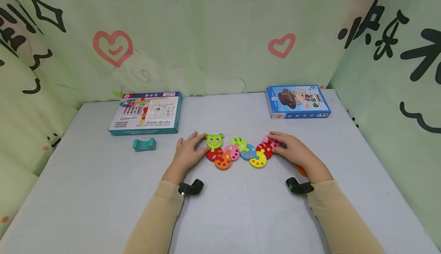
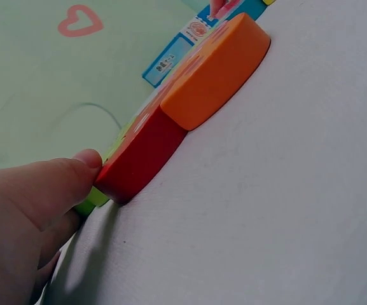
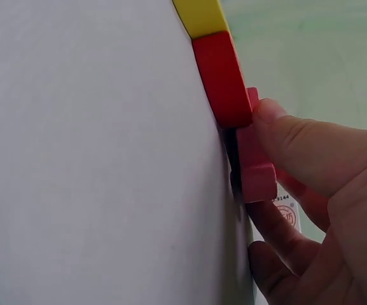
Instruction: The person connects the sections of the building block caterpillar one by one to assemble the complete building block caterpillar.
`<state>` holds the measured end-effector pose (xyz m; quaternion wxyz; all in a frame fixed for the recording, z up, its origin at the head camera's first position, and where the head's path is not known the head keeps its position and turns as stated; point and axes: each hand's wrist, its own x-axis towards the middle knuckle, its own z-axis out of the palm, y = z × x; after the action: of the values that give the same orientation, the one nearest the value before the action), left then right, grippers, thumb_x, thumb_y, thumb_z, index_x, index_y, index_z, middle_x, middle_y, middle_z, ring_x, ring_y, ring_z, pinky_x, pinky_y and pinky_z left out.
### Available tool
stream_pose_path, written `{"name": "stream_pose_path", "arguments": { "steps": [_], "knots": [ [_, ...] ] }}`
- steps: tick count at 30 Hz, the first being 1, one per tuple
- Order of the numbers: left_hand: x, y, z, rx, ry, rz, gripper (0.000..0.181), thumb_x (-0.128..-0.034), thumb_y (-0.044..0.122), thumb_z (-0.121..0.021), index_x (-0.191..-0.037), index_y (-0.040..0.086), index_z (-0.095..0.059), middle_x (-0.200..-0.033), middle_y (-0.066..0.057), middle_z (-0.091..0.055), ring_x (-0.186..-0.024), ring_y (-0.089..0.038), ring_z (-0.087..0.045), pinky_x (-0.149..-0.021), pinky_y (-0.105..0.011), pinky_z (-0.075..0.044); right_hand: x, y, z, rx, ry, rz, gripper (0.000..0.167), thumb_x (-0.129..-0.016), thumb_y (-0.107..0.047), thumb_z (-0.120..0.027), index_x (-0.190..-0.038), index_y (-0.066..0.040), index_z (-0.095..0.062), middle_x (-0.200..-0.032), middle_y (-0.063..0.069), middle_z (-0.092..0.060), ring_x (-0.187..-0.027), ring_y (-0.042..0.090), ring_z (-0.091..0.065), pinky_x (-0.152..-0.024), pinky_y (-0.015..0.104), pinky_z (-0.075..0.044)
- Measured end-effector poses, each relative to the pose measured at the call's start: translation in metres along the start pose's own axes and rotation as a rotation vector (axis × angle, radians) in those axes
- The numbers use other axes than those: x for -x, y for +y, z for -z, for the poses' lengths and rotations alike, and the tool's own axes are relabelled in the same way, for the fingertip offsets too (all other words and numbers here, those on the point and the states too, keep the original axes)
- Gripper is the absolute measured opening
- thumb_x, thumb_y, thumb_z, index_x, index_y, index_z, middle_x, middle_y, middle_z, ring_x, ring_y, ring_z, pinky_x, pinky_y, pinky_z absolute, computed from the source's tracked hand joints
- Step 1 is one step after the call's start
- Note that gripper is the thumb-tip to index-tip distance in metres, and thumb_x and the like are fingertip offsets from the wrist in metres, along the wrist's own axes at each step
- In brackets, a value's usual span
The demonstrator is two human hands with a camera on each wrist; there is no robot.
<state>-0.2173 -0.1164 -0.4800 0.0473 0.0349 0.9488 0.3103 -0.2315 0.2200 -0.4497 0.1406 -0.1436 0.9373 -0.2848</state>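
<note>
A caterpillar puzzle (image 1: pixel 248 153) of numbered, colourful pieces lies joined in a wavy row on the table. Its left end is a green frog-like face piece (image 1: pixel 215 141), joined to a red piece (image 2: pixel 144 159). My left hand (image 1: pixel 187 152) touches this end from the side, thumb against the red piece and fingers by the face. At the other end, my right hand (image 1: pixel 293 148) pinches a pink piece (image 3: pixel 257 168) beside another red piece (image 3: pixel 222 79). In the right wrist view the pink piece sits slightly raised, with a dark gap beneath it. An orange piece (image 1: pixel 302 171) is partly hidden under my right wrist.
A white-and-teal box (image 1: pixel 148 114) lies at the back left, with a small teal curved block (image 1: pixel 144 144) in front of it. A blue box (image 1: pixel 298 101) lies at the back right. Green curtains with drawings (image 1: pixel 206 36) stand behind the table (image 1: pixel 224 215).
</note>
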Motion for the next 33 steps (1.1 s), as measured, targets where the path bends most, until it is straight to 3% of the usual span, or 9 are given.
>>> {"name": "stream_pose_path", "arguments": {
  "steps": [8, 15, 21, 27, 30, 33],
  "knots": [
    [0.0, -0.001, -0.002, -0.005, 0.0, -0.003, 0.056, -0.0836, 0.044, -0.058, -0.134, 0.023, -0.046, -0.142, -0.003, -0.042, -0.137, -0.019, -0.027, -0.112, -0.053, -0.002, 0.012, 0.0, 0.005, 0.026, 0.011, -0.05, 0.055, -0.087, -0.023, -0.06, -0.138, -0.014, -0.04, -0.146, 0.014, -0.032, -0.134, 0.038, -0.025, -0.101, 0.06, -0.029],
    [0.0, -0.002, -0.002, -0.008, -0.002, -0.008, 0.056, -0.0838, 0.045, -0.057, -0.134, 0.024, -0.045, -0.142, -0.002, -0.041, -0.137, -0.019, -0.026, -0.112, -0.053, -0.001, 0.052, 0.007, 0.015, 0.117, 0.033, -0.095, 0.059, -0.083, -0.028, -0.063, -0.135, -0.008, -0.042, -0.141, 0.021, -0.034, -0.13, 0.042, -0.027, -0.098, 0.062, -0.03],
    [-0.001, -0.003, -0.001, -0.008, -0.001, -0.014, 0.056, -0.0841, 0.045, -0.057, -0.134, 0.023, -0.045, -0.142, -0.003, -0.041, -0.137, -0.019, -0.027, -0.112, -0.053, -0.001, 0.078, 0.021, 0.015, 0.187, 0.03, -0.128, 0.059, -0.079, -0.036, -0.067, -0.125, -0.003, -0.051, -0.13, 0.026, -0.04, -0.116, 0.045, -0.037, -0.09, 0.061, -0.039],
    [-0.001, -0.002, -0.001, -0.01, -0.002, -0.012, 0.057, -0.0839, 0.045, -0.057, -0.134, 0.022, -0.045, -0.142, -0.003, -0.041, -0.137, -0.019, -0.026, -0.112, -0.053, -0.001, 0.08, 0.022, 0.012, 0.186, 0.042, -0.096, 0.039, -0.081, -0.023, -0.065, -0.117, -0.007, -0.06, -0.131, 0.025, -0.039, -0.116, 0.046, -0.032, -0.089, 0.064, -0.038],
    [-0.001, -0.002, -0.001, -0.009, 0.0, -0.012, 0.057, -0.0839, 0.045, -0.057, -0.134, 0.022, -0.045, -0.142, -0.003, -0.041, -0.137, -0.019, -0.026, -0.112, -0.053, -0.001, 0.077, 0.02, 0.011, 0.168, 0.046, -0.078, 0.045, -0.082, -0.018, -0.064, -0.125, -0.009, -0.054, -0.133, 0.026, -0.036, -0.118, 0.047, -0.031, -0.089, 0.063, -0.039],
    [-0.001, -0.002, -0.001, -0.006, 0.0, -0.008, 0.057, -0.0838, 0.045, -0.057, -0.134, 0.023, -0.045, -0.142, -0.002, -0.041, -0.138, -0.019, -0.026, -0.112, -0.053, -0.001, 0.073, 0.019, 0.01, 0.182, 0.051, -0.065, 0.055, -0.082, -0.018, -0.065, -0.131, -0.005, -0.046, -0.13, 0.027, -0.04, -0.116, 0.046, -0.036, -0.09, 0.061, -0.04]
  ]
}}
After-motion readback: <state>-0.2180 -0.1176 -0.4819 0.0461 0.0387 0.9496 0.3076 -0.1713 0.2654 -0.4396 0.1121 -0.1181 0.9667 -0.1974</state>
